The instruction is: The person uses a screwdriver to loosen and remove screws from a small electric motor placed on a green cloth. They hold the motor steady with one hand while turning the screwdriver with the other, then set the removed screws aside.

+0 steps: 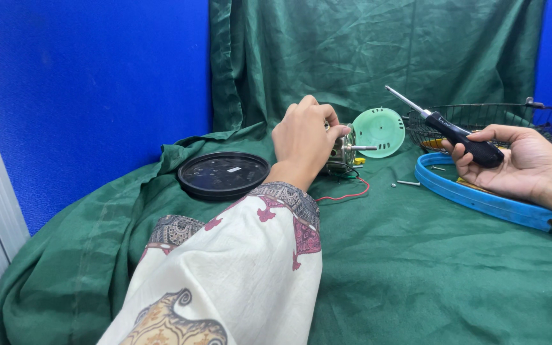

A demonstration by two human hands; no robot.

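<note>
Left hand [303, 142] grips the fan motor [342, 152]; right hand [512, 160], half-curled, holds a screwdriver [448, 129].

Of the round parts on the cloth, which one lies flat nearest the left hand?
The black round cover, flat on the green cloth just left of the left hand. The pale green disc stands on edge, and the blue ring lies under the right hand.

I see a green cloth [416, 255] draped over the tabletop and up the blue wall [84, 96] behind. A round black cover [223, 174] lies flat on it. Farther back, a pale green disc [379, 131] stands tilted. To the right sit a black wire guard [544, 118], a blue ring [474, 197], and a small screw [408, 183].
</note>
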